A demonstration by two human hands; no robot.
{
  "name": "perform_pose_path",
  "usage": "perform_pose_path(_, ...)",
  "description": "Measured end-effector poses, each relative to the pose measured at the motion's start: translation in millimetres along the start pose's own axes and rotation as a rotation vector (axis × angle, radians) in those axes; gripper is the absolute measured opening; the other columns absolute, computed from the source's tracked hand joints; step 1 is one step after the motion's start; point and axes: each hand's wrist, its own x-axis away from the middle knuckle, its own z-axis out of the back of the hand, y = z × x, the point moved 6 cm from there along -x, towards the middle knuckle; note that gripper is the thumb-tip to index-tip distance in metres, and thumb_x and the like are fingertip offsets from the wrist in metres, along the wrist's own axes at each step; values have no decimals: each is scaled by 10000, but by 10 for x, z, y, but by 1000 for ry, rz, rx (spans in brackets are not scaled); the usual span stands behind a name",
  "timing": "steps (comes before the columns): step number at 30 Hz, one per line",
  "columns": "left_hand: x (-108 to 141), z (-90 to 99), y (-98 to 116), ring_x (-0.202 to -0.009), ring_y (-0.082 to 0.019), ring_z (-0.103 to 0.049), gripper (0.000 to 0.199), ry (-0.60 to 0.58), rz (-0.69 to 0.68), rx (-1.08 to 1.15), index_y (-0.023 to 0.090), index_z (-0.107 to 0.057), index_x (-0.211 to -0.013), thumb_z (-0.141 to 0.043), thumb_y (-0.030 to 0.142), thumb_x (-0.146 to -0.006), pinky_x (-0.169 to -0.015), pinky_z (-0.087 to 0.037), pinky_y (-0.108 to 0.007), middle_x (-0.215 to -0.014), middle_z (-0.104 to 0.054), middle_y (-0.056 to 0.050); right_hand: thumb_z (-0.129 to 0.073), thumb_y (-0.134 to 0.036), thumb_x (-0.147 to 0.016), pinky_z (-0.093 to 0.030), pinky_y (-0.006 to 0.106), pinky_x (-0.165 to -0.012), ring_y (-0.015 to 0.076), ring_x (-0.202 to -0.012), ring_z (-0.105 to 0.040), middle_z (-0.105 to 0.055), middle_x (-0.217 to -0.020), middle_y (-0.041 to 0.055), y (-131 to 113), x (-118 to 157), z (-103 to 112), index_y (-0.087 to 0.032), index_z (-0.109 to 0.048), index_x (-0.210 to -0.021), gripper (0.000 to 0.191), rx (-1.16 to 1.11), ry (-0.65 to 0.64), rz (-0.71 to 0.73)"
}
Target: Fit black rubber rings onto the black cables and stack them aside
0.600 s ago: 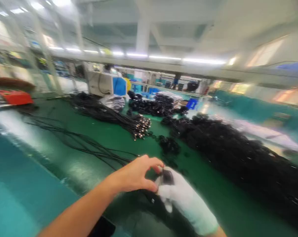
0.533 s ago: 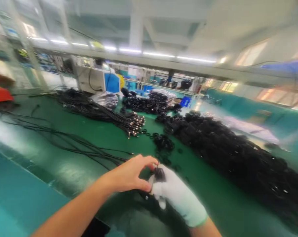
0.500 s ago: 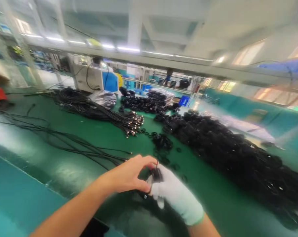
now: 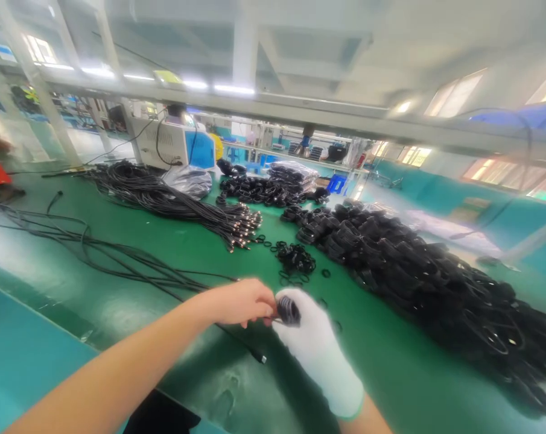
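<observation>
My right hand (image 4: 315, 343), in a white glove, is closed around a small coil of black cable (image 4: 289, 311). The stacked loops show between its thumb and fingers. My bare left hand (image 4: 250, 303) has its fingers pinched together at the coil's left side. What lies in that pinch is hidden by the fingers. Below my left hand, a cable end with a silver-tipped connector (image 4: 258, 356) sticks out over the green table. Just beyond the hands lies a small heap of black rings (image 4: 296, 259), with a few loose ones around it.
A large pile of coiled black cables (image 4: 403, 271) spreads along the right. Behind my left hand lies a bundle of long cables (image 4: 177, 202) with metal ends. Loose cables (image 4: 119, 250) run across the left of the green table (image 4: 236, 392). A white-and-blue machine (image 4: 164, 143) stands at the back.
My left thumb and fingers were apart around the coil; now they are pinched together at its left side. My right hand still holds the coil. The connector end shows more clearly.
</observation>
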Motion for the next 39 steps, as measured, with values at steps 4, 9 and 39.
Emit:
perform_pose_path(4, 38, -121, -73, -573, -149, -573, 212, 76, 25, -26, 188, -650, -643, -447, 152, -693, -517, -403, -232, -646, -672, -3, -679, -138, -588, -362, 192, -363, 94, -408, -492, -596, -720, -23, -52, 105, -128, -227, -500, -1002, 460, -532, -466, -36)
perform_pose_path(9, 160, -66, 8, -567, -130, -592, 121, 181, 14, 535, 156, -612, -798, -519, 202, -738, -556, -481, -249, -709, -666, -28, -657, -165, -655, -353, 158, -381, 101, -411, -526, -613, -631, -7, -72, 117, -176, -212, -444, -1049, 450, -875, -562, 88)
perform_pose_path(39, 192, 162, 34, -709, -144, -549, 253, 627, -31, 282, 191, -628, -859, -459, 379, -843, -648, -436, -252, -810, -615, -4, -715, -248, -739, -517, 451, -802, 256, -1006, -571, -538, -1090, 94, 53, -17, -183, -194, -449, -1211, 544, -730, -327, -71)
